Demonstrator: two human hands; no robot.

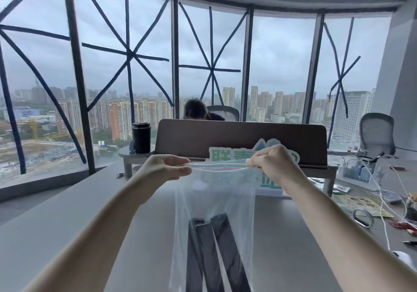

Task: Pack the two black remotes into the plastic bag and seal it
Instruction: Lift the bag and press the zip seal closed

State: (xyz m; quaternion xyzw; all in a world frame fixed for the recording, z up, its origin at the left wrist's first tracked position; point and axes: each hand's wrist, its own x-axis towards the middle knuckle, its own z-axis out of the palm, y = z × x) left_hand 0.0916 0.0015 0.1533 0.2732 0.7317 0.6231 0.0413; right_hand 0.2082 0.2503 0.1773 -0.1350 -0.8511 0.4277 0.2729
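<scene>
A clear plastic bag (214,196) hangs in the air above the grey table (79,212), held up by its zip strip at the top. My left hand (167,167) pinches the left end of the strip. My right hand (270,160) pinches the right end. The strip is stretched flat between them, with a thin red line showing along it. Inside the bag, two black remotes (216,257) stand on end side by side, reaching down past the bottom of the view.
A dark desk divider (241,138) stands behind the bag with a person seated beyond it. A black tumbler (141,137) sits on a shelf at the left. Cables, a power strip (356,172), papers and small items clutter the table's right side. An office chair (376,133) stands far right.
</scene>
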